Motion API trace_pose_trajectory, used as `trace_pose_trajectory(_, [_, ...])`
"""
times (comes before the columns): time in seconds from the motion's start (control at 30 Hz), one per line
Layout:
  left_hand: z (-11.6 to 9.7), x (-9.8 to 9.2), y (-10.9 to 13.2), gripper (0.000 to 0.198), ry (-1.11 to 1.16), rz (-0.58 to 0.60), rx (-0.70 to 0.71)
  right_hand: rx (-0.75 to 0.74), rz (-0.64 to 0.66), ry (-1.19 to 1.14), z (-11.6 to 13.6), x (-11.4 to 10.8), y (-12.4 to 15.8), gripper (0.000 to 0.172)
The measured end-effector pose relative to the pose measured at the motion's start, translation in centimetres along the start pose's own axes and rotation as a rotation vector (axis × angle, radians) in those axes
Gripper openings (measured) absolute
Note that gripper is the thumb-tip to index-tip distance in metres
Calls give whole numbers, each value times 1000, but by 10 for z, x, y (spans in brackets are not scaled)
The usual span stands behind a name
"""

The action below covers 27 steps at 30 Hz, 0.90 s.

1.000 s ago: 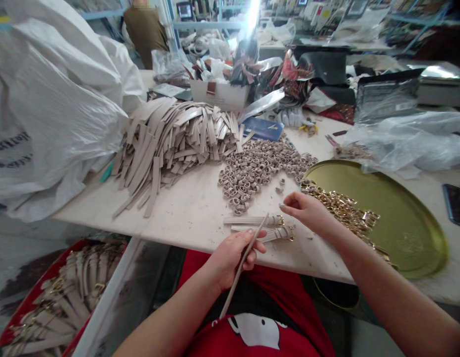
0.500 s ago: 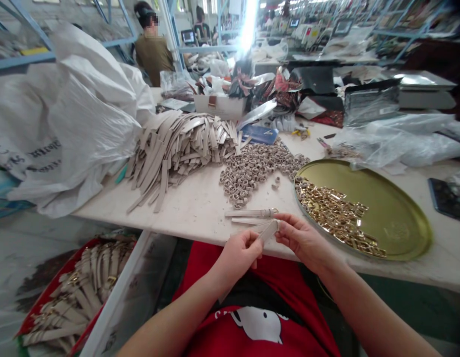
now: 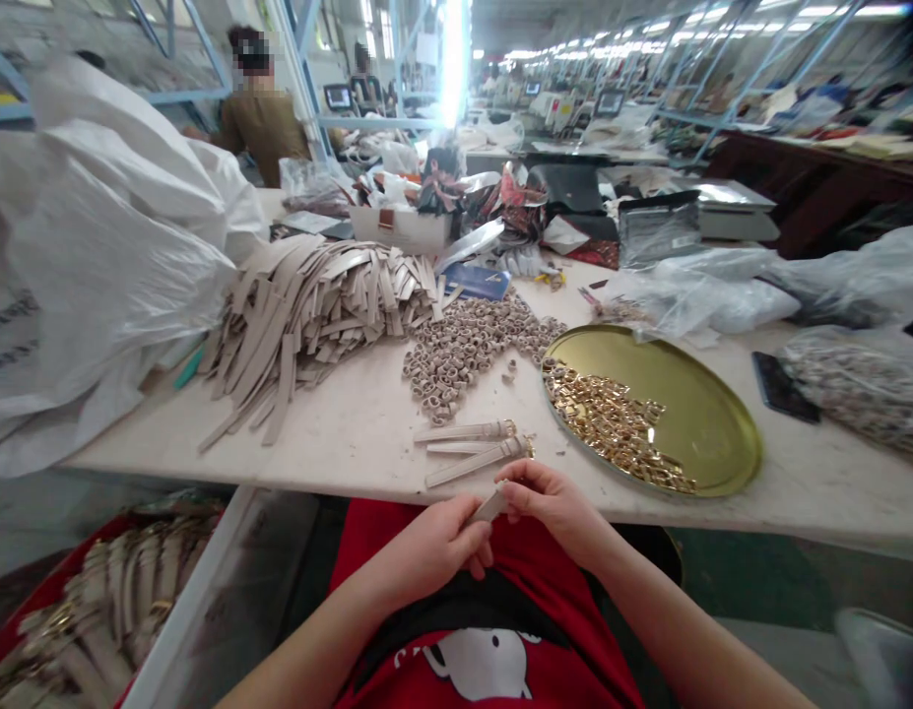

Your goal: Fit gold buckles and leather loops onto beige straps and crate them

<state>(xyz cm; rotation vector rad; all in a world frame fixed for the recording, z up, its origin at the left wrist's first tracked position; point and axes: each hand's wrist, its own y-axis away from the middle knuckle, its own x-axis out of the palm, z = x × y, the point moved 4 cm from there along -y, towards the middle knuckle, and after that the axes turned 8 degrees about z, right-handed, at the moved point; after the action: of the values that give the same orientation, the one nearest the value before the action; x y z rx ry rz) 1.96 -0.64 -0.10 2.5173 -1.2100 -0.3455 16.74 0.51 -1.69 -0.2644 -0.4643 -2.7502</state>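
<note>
Just over the table's near edge, my left hand (image 3: 442, 544) grips a light beige leather strap (image 3: 489, 506) between thumb and fingers. The fingertips of my right hand (image 3: 551, 504) pinch the strap's upper end; whatever else they hold is hidden. Beyond my hands lie a few straps (image 3: 467, 433) with gold buckles on their right ends. Farther back spreads a heap of small beige leather loops (image 3: 456, 359). To its left is a big pile of loose straps (image 3: 308, 305). Gold buckles (image 3: 611, 423) cover the left part of a round gold tray (image 3: 722, 394).
A red-rimmed container of buckled straps (image 3: 94, 611) stands low at the left, by a white panel (image 3: 205, 591). A large white sack (image 3: 131, 217) bulges beside the strap pile. On the right lie a phone (image 3: 785, 386) and plastic bags (image 3: 707, 290). A person (image 3: 264, 123) sits at the back left.
My view has turned a little to the right and up. Both hands have drawn back from the buckled straps toward my body, still holding the strap between them.
</note>
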Motion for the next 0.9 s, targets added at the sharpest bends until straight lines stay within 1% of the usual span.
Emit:
trace_pose_trajectory(0.03, [3, 0, 0, 31, 32, 14, -5, -8, -27, -10, 0, -1, 0, 32])
trace_pose_trajectory(0.07, [4, -1, -1, 36, 53, 0, 3, -13, -39, -26, -1, 1, -1, 32])
trace_pose_trajectory(0.13, [4, -6, -4, 45, 68, -87, 51, -9, -2, -78, -7, 11, -4, 33])
trace_pose_trajectory(0.2, [0, -12, -8, 49, 62, -186, 113, -16, 57, -88, -12, 21, -8, 35])
trace_pose_trajectory(0.23, [-1, -15, -11, 47, 53, -224, 132, -37, 57, -24, -11, 21, -11, 37])
trace_pose_trajectory(0.27, [-2, -19, -14, 43, 40, -252, 136, -65, 26, 87, -8, 15, -13, 38])
trace_pose_trajectory(0.3, [-2, -22, -16, 38, 28, -271, 122, -94, -28, 225, -2, 3, -15, 39])
trace_pose_trajectory(0.33, [-1, -26, -19, 34, 21, -287, 97, -126, -119, 409, 8, -15, -17, 39])
trace_pose_trajectory(0.37, [2, -29, -22, 32, 23, -304, 66, -133, -208, 510, 19, -38, -20, 37])
trace_pose_trajectory(0.43, [7, -34, -28, 31, 53, -341, 16, -127, -363, 620, 41, -92, -28, 27])
trace_pose_trajectory(0.47, [9, -35, -32, 30, 77, -354, 5, -123, -470, 716, 53, -120, -33, 24])
trace_pose_trajectory(0.5, [11, -35, -35, 30, 100, -354, 2, -62, -615, 1006, 64, -144, -38, 23])
trace_pose_trajectory(0.53, [13, -34, -40, 30, 117, -342, 0, 56, -671, 1267, 71, -163, -46, 24])
trace_pose_trajectory(0.57, [15, -33, -44, 31, 126, -321, -3, 155, -639, 1411, 72, -178, -55, 24])
trace_pose_trajectory(0.6, [16, -31, -47, 31, 130, -297, -7, 201, -620, 1492, 73, -188, -62, 22])
trace_pose_trajectory(0.63, [17, -30, -50, 31, 132, -275, -12, 234, -577, 1532, 71, -194, -69, 20])
trace_pose_trajectory(0.67, [17, -29, -52, 32, 131, -258, -17, 238, -542, 1538, 68, -196, -74, 17])
trace_pose_trajectory(0.73, [17, -28, -54, 32, 129, -240, -26, 225, -514, 1543, 62, -195, -79, 13])
trace_pose_trajectory(0.8, [15, -27, -53, 32, 115, -235, -31, 216, -512, 1561, 59, -191, -80, 13])
trace_pose_trajectory(0.9, [7, -22, -48, 31, 62, -234, -18, 167, -509, 1588, 62, -183, -75, 14])
